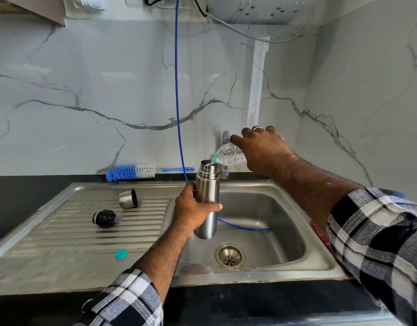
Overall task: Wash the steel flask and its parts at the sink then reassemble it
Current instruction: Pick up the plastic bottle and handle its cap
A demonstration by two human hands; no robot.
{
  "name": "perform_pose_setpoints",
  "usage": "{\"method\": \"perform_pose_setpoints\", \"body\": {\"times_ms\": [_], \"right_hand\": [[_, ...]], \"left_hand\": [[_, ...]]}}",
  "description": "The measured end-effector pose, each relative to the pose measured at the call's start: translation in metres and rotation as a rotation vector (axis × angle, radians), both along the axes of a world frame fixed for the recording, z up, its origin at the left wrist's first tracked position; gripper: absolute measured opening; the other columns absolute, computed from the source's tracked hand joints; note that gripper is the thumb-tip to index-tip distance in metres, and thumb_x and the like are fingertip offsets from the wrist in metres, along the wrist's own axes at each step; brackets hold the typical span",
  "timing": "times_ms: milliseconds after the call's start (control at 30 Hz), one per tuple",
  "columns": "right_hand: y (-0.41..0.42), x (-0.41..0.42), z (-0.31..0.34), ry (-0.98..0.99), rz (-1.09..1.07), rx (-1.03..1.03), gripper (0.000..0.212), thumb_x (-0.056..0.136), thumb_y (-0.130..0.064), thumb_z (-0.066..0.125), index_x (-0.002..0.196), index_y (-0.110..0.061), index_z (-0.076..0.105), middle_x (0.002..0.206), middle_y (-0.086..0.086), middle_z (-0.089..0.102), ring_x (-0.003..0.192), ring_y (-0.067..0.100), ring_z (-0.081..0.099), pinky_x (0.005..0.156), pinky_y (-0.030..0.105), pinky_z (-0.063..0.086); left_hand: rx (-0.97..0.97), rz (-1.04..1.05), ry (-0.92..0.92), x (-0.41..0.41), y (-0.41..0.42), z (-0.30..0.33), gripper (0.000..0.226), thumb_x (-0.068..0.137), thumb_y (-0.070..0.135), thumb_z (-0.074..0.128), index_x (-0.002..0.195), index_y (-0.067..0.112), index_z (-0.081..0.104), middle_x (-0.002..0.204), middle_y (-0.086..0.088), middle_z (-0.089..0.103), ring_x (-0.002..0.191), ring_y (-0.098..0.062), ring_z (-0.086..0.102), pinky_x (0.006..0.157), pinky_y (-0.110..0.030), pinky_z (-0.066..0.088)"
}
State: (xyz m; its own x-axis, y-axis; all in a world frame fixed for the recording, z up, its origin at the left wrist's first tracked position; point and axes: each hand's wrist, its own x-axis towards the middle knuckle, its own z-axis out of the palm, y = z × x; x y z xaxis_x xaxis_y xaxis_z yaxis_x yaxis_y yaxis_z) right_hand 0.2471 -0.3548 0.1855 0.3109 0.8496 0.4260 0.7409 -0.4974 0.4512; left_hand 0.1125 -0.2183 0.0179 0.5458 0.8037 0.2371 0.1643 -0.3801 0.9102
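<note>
- The steel flask [207, 198] is a brushed silver cylinder with a ribbed, open neck, upright over the sink basin [285, 222].
- The left hand [193, 210] wraps round its middle, thumb across the front.
- The right hand [261, 149] grips a tilted plastic bottle [228, 156], its mouth at the flask's opening.
- The steel cup [128, 198] and black stopper [104, 218] lie on the drainboard [62, 231].

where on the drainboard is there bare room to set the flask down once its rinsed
Free: the ribbed drainboard right of the black stopper and below the steel cup; also the flat strip left of the teal cap. Crowded: the upper ribs around cup and stopper, and the back ledge with the bottle brush.
</note>
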Motion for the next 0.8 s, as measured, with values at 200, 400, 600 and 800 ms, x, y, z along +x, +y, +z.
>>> {"method": "perform_pose_setpoints", "body": {"times_ms": [200,400,600,800], "right_hand": [[0.0019,-0.0004,0.0008,-0.030,0.003,-0.005,0.079,0.088,-0.016,0.076,0.156,-0.027,0.035,0.138,0.010,0.058,0.124,0.032,0.060,0.109,0.054,0.047],[0.0028,-0.0001,0.0003,-0.056,0.005,-0.014,0.079,0.088,-0.016,0.076,0.155,-0.026,0.035,0.137,0.010,0.058,0.123,0.032,0.060,0.109,0.054,0.047],[0.0039,0.0008,0.0010,-0.072,0.003,-0.018,0.078,0.089,-0.016,0.076,0.155,-0.027,0.036,0.139,0.011,0.057,0.124,0.032,0.060,0.111,0.055,0.045],[0.0042,0.0016,0.0006,-0.085,0.011,-0.006,0.077,0.089,-0.017,0.076,0.154,-0.028,0.038,0.138,0.012,0.057,0.125,0.033,0.059,0.111,0.056,0.044]], "left_hand": [[-0.001,0.010,0.006,-0.0006,0.0016,-0.0010,0.068,0.056,0.032,0.102,0.109,0.033,0.059,0.102,0.012,0.070,0.090,-0.008,0.068,0.076,-0.030,0.056],[-0.002,0.008,0.011,-0.0013,0.0004,-0.0015,0.069,0.057,0.031,0.102,0.111,0.030,0.059,0.103,0.012,0.069,0.090,-0.007,0.067,0.078,-0.032,0.055],[-0.004,0.002,0.004,-0.0011,-0.0016,0.0004,0.069,0.059,0.029,0.101,0.113,0.029,0.058,0.103,0.013,0.068,0.089,-0.004,0.066,0.076,-0.029,0.054],[-0.007,0.012,-0.001,-0.0007,-0.0032,0.0014,0.067,0.058,0.028,0.101,0.110,0.029,0.059,0.102,0.011,0.069,0.089,-0.007,0.067,0.075,-0.030,0.054]]}}
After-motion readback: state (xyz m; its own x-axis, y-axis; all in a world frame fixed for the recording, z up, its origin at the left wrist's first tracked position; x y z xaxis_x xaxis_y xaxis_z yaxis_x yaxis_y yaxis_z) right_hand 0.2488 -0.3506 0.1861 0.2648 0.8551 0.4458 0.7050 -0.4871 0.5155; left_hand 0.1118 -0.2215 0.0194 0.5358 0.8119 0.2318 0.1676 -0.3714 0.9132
